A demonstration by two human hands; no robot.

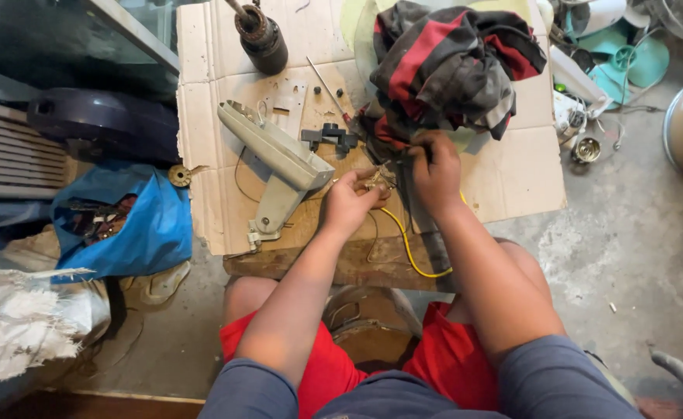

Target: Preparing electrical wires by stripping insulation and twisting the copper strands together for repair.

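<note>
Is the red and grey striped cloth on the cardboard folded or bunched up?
Bunched up: the striped cloth lies in a crumpled heap with irregular folds on the cardboard, just beyond the right hand.

- Grey-blue short sleeves at the bottom edge of the view, one on each upper arm, plain and unmarked.
- Bare forearms from sleeve hem to wrist; no watch, band or bracelet visible.
- Left hand [349, 203] and right hand [435, 172] bare: no gloves, no rings visible.
- Bright red shorts, plain cloth, covering both thighs.
- Bare knees past the hems of the shorts.
</note>
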